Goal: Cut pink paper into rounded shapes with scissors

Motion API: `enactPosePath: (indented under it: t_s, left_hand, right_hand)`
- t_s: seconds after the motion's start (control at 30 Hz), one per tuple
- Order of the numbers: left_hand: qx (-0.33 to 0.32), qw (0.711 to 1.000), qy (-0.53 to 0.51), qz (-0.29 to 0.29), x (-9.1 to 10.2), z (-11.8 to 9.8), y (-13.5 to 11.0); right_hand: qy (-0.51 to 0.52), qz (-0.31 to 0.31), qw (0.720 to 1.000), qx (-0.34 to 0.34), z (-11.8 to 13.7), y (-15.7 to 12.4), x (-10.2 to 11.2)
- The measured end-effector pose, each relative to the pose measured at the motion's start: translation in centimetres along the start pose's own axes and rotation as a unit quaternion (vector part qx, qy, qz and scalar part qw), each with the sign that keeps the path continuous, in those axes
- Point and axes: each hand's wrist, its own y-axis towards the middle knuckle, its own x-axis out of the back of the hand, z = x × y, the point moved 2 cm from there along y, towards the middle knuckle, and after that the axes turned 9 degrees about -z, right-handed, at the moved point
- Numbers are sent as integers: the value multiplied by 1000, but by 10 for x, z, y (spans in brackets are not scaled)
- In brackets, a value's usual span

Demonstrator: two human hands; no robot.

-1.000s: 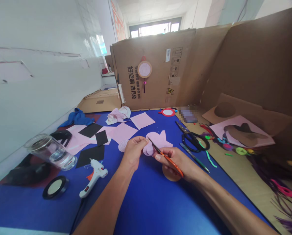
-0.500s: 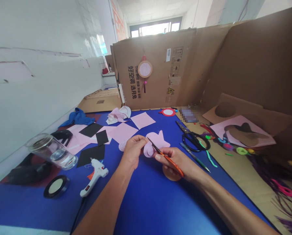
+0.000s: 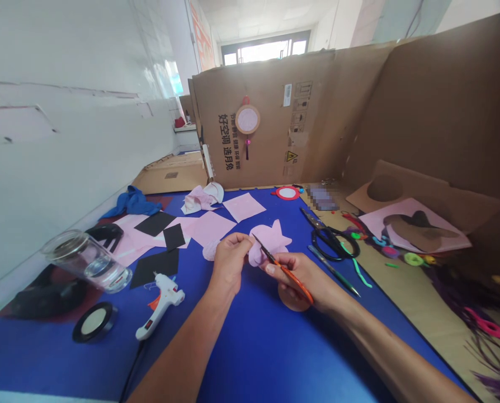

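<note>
- Since the earlier frames, the pink paper cutout [image 3: 275, 238] has turned slightly, its pointed end now swung a little farther left and away; both hands have barely moved.
- The left hand [image 3: 228, 262] pinches the cutout's left edge, above the middle of the blue worktop [image 3: 241, 347].
- The right hand [image 3: 311, 274] grips orange-handled scissors [image 3: 291, 275], blades against the cutout.
- Left: a white glue gun [image 3: 163, 302].
- Right: large black-handled scissors [image 3: 320, 228].
</note>
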Motion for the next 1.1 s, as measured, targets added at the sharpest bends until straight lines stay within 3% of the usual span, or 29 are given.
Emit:
enactPosePath:
  t_s: [0.53,1.1]
  left_hand:
    - [23,999,18,29,6,-7,3]
    - [-24,1000,-7,2,0,-3,-2]
  right_hand:
    - [35,32,999,-16,-8,1,0]
    - [68,42,997,-11,-6,1,-2]
